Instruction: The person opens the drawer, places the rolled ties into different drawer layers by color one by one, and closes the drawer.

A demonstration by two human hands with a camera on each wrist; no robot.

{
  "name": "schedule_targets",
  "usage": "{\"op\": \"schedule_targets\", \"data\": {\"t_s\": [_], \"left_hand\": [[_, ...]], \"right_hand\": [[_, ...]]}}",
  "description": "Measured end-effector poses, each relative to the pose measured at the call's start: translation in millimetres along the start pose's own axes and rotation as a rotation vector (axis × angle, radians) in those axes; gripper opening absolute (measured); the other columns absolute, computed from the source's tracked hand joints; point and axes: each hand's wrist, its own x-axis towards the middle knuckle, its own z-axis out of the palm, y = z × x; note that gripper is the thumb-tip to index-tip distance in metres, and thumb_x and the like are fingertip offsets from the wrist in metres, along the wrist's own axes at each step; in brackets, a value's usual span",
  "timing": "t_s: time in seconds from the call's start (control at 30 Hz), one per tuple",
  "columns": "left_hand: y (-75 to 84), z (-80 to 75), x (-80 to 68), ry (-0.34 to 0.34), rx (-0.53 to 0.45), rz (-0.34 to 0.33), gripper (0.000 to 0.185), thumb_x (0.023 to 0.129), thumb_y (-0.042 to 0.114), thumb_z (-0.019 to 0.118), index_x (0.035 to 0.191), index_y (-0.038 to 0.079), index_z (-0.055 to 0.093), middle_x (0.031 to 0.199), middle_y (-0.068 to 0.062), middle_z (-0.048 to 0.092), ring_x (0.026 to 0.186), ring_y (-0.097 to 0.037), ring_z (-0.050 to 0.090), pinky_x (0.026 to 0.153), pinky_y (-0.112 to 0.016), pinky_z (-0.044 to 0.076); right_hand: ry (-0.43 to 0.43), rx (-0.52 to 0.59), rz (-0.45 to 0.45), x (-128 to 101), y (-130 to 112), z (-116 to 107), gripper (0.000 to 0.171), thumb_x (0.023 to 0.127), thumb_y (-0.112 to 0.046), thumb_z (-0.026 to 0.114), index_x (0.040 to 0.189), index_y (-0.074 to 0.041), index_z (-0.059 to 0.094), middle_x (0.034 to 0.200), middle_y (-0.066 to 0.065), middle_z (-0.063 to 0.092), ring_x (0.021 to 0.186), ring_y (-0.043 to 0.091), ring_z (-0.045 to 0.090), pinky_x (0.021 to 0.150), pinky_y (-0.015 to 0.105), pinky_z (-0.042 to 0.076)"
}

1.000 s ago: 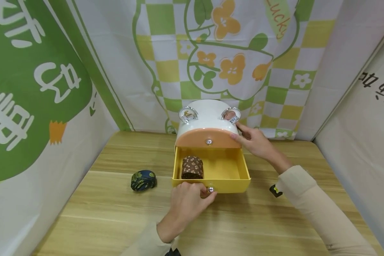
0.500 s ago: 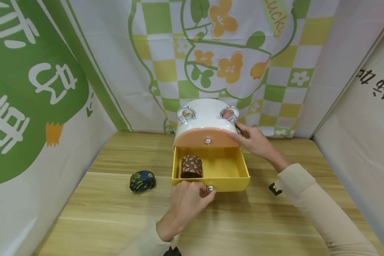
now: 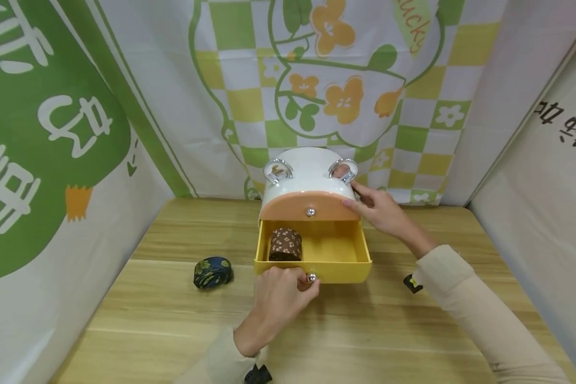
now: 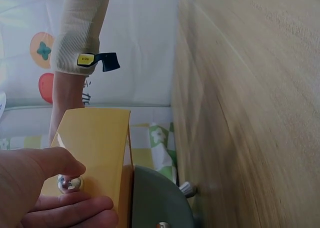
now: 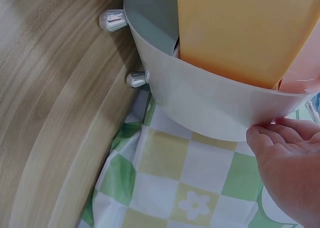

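Note:
A small white cabinet point(image 3: 312, 178) with silver-rimmed ears and an orange upper drawer point(image 3: 288, 205) stands at the table's back. Its yellow drawer point(image 3: 341, 272) is pulled out and holds a brown floral rolled necktie point(image 3: 285, 244) on the left. My left hand point(image 3: 279, 296) pinches the drawer's silver knob point(image 4: 69, 183) between thumb and fingers. Against the cabinet's right side lies my right hand point(image 3: 381, 213), thumb at the front edge. Its fingertips point(image 5: 257, 138) touch the white shell in the right wrist view. The green lower part point(image 4: 157, 200) shows beneath the drawer in the left wrist view.
A dark blue rolled necktie point(image 3: 213, 272) with green flowers lies left of the drawer on the wooden table point(image 3: 163, 314). A black strap piece point(image 3: 413, 283) shows beside the right sleeve. Printed cloth point(image 3: 249, 106) hangs behind the cabinet.
The yellow drawer has slid slightly inward, away from me, with the brown necktie in it and my left hand on its knob. My right hand stays at the cabinet's side.

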Motion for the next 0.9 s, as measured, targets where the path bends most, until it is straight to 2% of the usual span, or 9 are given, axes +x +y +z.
{"op": "schedule_targets", "data": {"t_s": [0.33, 0.6, 0.9], "left_hand": [[-2.0, 3.3, 3.7, 0.052, 0.034, 0.012, 0.031, 0.084, 0.038, 0.084, 0.059, 0.025, 0.070, 0.051, 0.014, 0.058, 0.044, 0.002, 0.028, 0.039, -0.017, 0.020], [-5.4, 6.7, 8.8, 0.108, 0.048, 0.052, 0.046, 0.085, 0.036, 0.082, 0.052, 0.025, 0.051, 0.046, 0.013, 0.045, 0.045, 0.002, 0.019, 0.042, -0.014, 0.010], [-8.7, 12.5, 13.8, 0.131, 0.042, 0.051, 0.044, 0.083, 0.034, 0.082, 0.052, 0.026, 0.052, 0.046, 0.013, 0.046, 0.044, 0.000, 0.022, 0.042, -0.016, 0.012]], "right_hand": [[-0.010, 0.019, 0.010, 0, -1, -1, 0.078, 0.106, -0.049, 0.060, 0.165, -0.008, 0.030, 0.168, 0.020, 0.034, 0.150, 0.041, 0.045, 0.119, 0.054, 0.042], [0.000, -0.002, -0.002, 1, -1, -1, 0.076, 0.106, -0.049, 0.059, 0.165, -0.009, 0.031, 0.167, 0.019, 0.036, 0.149, 0.041, 0.046, 0.119, 0.055, 0.043], [-0.016, -0.035, 0.000, 2, -1, -3, 0.077, 0.105, -0.051, 0.059, 0.164, -0.009, 0.033, 0.165, 0.020, 0.040, 0.148, 0.040, 0.048, 0.118, 0.056, 0.043]]}}
